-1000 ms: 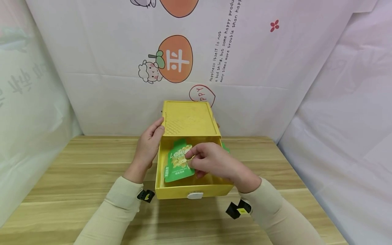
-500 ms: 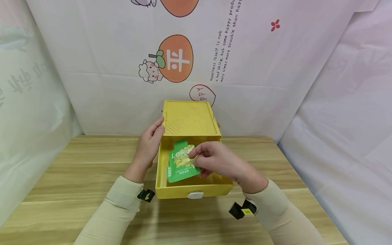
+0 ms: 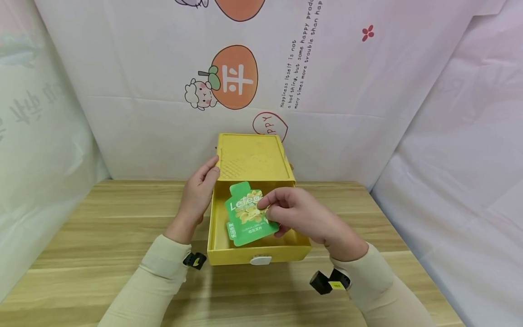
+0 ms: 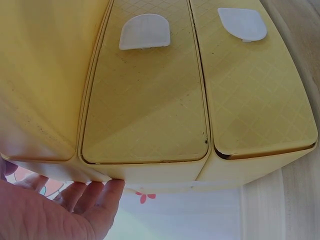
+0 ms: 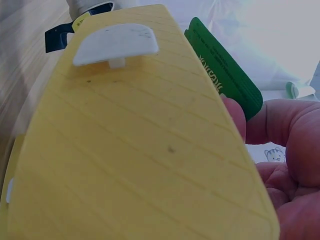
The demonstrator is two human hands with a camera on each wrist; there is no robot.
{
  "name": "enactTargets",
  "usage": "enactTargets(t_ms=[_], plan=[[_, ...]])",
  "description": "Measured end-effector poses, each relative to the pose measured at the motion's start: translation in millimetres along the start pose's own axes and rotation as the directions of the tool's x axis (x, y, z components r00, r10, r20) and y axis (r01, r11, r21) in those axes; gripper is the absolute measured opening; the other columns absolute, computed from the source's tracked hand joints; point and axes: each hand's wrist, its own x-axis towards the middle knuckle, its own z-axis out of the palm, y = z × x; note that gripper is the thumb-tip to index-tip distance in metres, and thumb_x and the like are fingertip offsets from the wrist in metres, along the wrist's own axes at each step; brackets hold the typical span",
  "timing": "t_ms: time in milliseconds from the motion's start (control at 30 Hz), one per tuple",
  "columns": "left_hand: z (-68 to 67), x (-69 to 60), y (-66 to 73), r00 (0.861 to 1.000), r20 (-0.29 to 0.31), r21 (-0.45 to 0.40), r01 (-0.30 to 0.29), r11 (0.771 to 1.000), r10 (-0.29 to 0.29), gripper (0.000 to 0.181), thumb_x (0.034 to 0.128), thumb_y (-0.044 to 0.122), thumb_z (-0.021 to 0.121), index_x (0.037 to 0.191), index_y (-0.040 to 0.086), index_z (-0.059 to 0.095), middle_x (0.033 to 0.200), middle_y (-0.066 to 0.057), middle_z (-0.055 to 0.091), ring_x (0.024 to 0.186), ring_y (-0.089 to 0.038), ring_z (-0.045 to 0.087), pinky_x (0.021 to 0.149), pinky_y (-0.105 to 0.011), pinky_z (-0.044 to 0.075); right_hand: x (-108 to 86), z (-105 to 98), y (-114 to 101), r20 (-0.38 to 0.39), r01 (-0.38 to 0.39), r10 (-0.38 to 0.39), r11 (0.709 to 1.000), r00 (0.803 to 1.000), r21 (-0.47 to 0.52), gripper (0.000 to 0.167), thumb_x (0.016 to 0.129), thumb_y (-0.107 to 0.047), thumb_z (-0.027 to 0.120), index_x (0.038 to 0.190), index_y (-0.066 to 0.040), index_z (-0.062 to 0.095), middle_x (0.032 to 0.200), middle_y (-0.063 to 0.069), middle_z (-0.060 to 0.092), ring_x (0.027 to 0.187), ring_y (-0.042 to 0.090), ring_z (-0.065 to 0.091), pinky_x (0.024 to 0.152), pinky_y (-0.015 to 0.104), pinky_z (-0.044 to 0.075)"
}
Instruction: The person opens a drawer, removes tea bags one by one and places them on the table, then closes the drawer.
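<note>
In the head view my right hand (image 3: 300, 215) pinches the right side of a flat green LeTea packet (image 3: 247, 227) between thumb and fingers. The packet is tilted over the pulled-out top drawer (image 3: 257, 256) of a yellow drawer cabinet (image 3: 255, 156). Part of the packet (image 5: 225, 70) shows past the drawer front in the right wrist view, with the thumb and fingers at its lower end. My left hand (image 3: 198, 193) rests against the cabinet's left side, its fingers fairly straight. In the left wrist view, the left hand's fingertips (image 4: 115, 187) touch that side.
Two lower drawers (image 4: 145, 100) with white handles are closed in the left wrist view. The cabinet stands on a wood-grain table (image 3: 135, 218) near a printed white backdrop (image 3: 327, 150). White sheets (image 3: 457, 159) hang at both sides.
My right hand has moved to the right and slightly up, and the green packet has risen with it and turned a little. My left hand and the cabinet have stayed in place.
</note>
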Motion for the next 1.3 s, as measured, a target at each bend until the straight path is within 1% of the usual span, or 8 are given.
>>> enactTargets(t_ms=[133, 200, 333, 467, 733, 1033, 1167, 1300], plan=[[-0.1, -0.6, 0.1, 1.0, 0.008, -0.004, -0.007, 1.0, 0.007, 0.053, 0.1097, 0.045, 0.046, 0.159, 0.026, 0.046, 0.163, 0.008, 0.043, 0.153, -0.015, 0.036, 0.125, -0.044, 0.032, -2.1, -3, 0, -0.011, 0.019, -0.019, 1.0, 1.0, 0.006, 0.026, 0.099, -0.008, 0.053, 0.119, 0.001, 0.068, 0.101, 0.012, 0.073, 0.076, 0.021, 0.068, 0.07, 0.044, 0.064], [-0.1, -1.0, 0.5, 1.0, 0.011, -0.007, -0.006, 1.0, 0.006, 0.053, 0.1096, 0.046, 0.046, 0.159, 0.026, 0.046, 0.162, 0.009, 0.043, 0.153, -0.015, 0.036, 0.125, -0.043, 0.032, -3.2, -5, 0, -0.011, 0.025, -0.025, 1.0, 1.0, 0.004, 0.026, 0.1, -0.008, 0.053, 0.119, 0.001, 0.068, 0.1, 0.012, 0.073, 0.076, 0.021, 0.068, 0.07, 0.044, 0.064], [-0.5, -1.4, 1.8, 1.0, 0.013, -0.01, -0.006, 1.0, 0.006, 0.052, 0.1097, 0.045, 0.047, 0.158, 0.026, 0.047, 0.162, 0.009, 0.043, 0.152, -0.015, 0.037, 0.125, -0.043, 0.032, -5.6, -7, 0, -0.009, 0.031, -0.031, 1.0, 0.999, -0.004, 0.026, 0.1, -0.008, 0.053, 0.118, 0.0, 0.069, 0.096, 0.012, 0.073, 0.075, 0.021, 0.069, 0.07, 0.048, 0.064], [-0.6, -1.1, 2.2, 1.0, 0.014, -0.008, -0.008, 1.0, 0.008, 0.053, 0.1097, 0.046, 0.046, 0.159, 0.026, 0.046, 0.162, 0.008, 0.043, 0.152, -0.015, 0.037, 0.125, -0.043, 0.032, -7.5, -8, 0, -0.018, 0.044, -0.044, 0.999, 0.999, -0.004, 0.025, 0.1, -0.008, 0.053, 0.118, 0.0, 0.069, 0.098, 0.012, 0.073, 0.076, 0.022, 0.069, 0.071, 0.049, 0.064], [-0.4, -1.7, 1.6, 1.0, 0.019, 0.002, -0.011, 1.0, 0.011, 0.055, 0.1101, 0.046, 0.045, 0.16, 0.024, 0.044, 0.164, 0.008, 0.041, 0.153, -0.016, 0.036, 0.125, -0.044, 0.031, -11.1, -14, -3, -0.07, 0.065, -0.066, 0.998, 0.995, -0.015, 0.025, 0.104, -0.012, 0.053, 0.121, -0.001, 0.068, 0.104, 0.012, 0.072, 0.081, 0.024, 0.068, 0.071, 0.041, 0.063], [-0.5, -1.3, 0.4, 0.999, 0.033, -0.015, -0.021, 1.0, 0.021, 0.053, 0.1107, 0.045, 0.044, 0.16, 0.024, 0.044, 0.164, 0.009, 0.04, 0.154, -0.016, 0.034, 0.126, -0.044, 0.03, -10.4, -23, 0, -0.14, 0.062, -0.064, 0.998, 0.988, -0.02, 0.026, 0.103, -0.013, 0.053, 0.122, -0.003, 0.068, 0.113, 0.013, 0.071, 0.08, 0.025, 0.066, 0.073, 0.039, 0.063], [-0.9, -2.3, 1.2, 0.999, 0.044, -0.013, -0.019, 1.0, 0.02, 0.054, 0.1105, 0.047, 0.044, 0.16, 0.025, 0.043, 0.165, 0.01, 0.039, 0.154, -0.016, 0.033, 0.126, -0.045, 0.03, -9.5, -29, 2, -0.166, 0.078, -0.08, 0.997, 0.983, -0.017, 0.027, 0.103, -0.01, 0.052, 0.123, 0.0, 0.066, 0.118, 0.015, 0.067, 0.079, 0.024, 0.063, 0.073, 0.038, 0.063], [-1.2, -2.6, 1.7, 0.999, 0.047, -0.011, -0.019, 1.0, 0.019, 0.055, 0.1104, 0.047, 0.044, 0.161, 0.026, 0.042, 0.165, 0.009, 0.038, 0.155, -0.016, 0.032, 0.126, -0.046, 0.029, -8.7, -35, 4, -0.181, 0.083, -0.083, 0.997, 0.98, -0.01, 0.028, 0.103, -0.011, 0.052, 0.126, 0.0, 0.063, 0.123, 0.015, 0.064, 0.084, 0.025, 0.064, 0.074, 0.037, 0.063]])
